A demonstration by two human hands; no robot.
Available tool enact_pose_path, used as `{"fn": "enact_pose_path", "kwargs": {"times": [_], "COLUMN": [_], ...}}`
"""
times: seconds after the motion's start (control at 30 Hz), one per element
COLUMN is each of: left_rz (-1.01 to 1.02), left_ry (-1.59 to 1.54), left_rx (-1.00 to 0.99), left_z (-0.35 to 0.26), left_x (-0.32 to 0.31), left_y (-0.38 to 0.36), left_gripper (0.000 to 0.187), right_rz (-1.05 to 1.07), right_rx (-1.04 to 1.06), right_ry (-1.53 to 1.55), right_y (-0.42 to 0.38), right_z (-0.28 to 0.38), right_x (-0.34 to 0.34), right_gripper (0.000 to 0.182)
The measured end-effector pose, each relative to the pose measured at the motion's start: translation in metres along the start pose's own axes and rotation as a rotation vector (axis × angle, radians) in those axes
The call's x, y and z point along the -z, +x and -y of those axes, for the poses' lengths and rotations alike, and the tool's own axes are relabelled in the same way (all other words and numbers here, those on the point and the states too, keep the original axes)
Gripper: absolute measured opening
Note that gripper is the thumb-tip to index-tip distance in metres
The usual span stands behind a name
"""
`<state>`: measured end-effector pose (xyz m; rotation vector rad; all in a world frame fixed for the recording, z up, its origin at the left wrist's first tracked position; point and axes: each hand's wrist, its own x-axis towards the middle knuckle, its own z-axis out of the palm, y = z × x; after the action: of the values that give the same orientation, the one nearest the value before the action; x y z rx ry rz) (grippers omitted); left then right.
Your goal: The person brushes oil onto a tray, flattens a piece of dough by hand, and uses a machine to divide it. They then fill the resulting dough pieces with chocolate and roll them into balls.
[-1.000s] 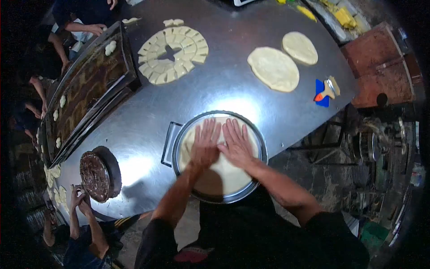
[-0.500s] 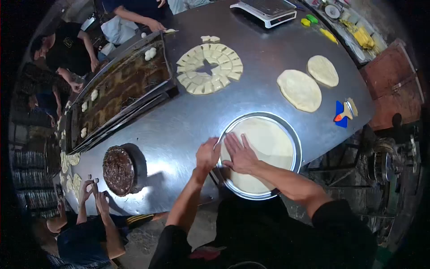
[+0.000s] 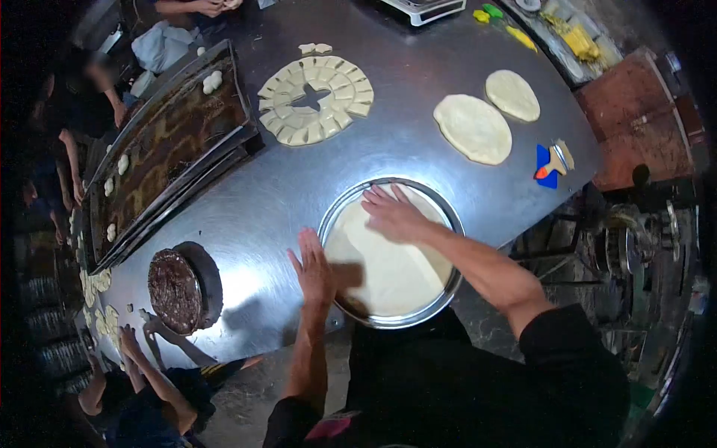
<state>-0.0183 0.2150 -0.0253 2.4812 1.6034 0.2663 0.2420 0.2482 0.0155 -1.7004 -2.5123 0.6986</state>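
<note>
A sheet of pale dough [image 3: 385,272] lies inside a round metal pan [image 3: 388,323] at the table's front edge. My right hand [image 3: 397,215] rests on the upper part of the dough, fingers spread and pointing up-left. Just outside the pan's left rim, my left hand [image 3: 314,272] is raised with its fingers stretched out and holds nothing. Darker pan bottom shows at the dough's lower left. Two flat dough rounds, one larger [image 3: 473,128] and one smaller [image 3: 512,95], lie beyond the pan to the right.
A ring of cut dough pieces [image 3: 317,69] lies at the back. Dark trays [image 3: 164,142] with small dough balls stand left, a round dark-filled pan [image 3: 175,291] nearer. Blue and metal scrapers [image 3: 553,166] lie right, a scale [image 3: 426,9] behind. Co-workers stand along the left and far sides.
My left hand has let go of the pan's rim and moved outside it, fingers opened. My right hand has shifted toward the pan's far side. The camera view has shifted.
</note>
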Motion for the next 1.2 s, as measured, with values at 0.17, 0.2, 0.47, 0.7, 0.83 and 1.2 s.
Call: {"fn": "enact_pose_path", "kwargs": {"times": [0.17,0.2,0.47,0.7,0.83,1.2], "left_rz": [-0.002,-0.009,-0.012,0.090,0.085,-0.009], "left_ry": [-0.008,0.000,-0.591,-0.514,-0.708,-0.521], "left_rx": [-0.406,-0.407,0.030,0.137,0.155,0.066], "left_z": [-0.080,-0.081,0.004,0.017,0.018,0.015], "left_x": [-0.015,-0.015,0.014,0.015,0.005,-0.004], "left_y": [0.052,0.056,0.102,0.057,0.081,0.017], "left_gripper": [0.063,0.063,0.039,0.038,0.040,0.041], "right_rz": [-0.225,-0.234,-0.184,-0.055,0.071,0.088], "right_rx": [-0.137,-0.130,-0.027,0.090,0.156,0.068], "right_ry": [0.309,0.308,0.026,0.010,-0.162,0.180], "right_y": [-0.031,-0.034,0.000,0.018,-0.001,0.015], "right_z": [-0.003,-0.009,-0.009,0.060,0.102,0.034], "right_x": [0.008,-0.002,-0.012,-0.035,-0.049,-0.013], "right_gripper": [0.054,0.054,0.063,0.062,0.062,0.066]}}
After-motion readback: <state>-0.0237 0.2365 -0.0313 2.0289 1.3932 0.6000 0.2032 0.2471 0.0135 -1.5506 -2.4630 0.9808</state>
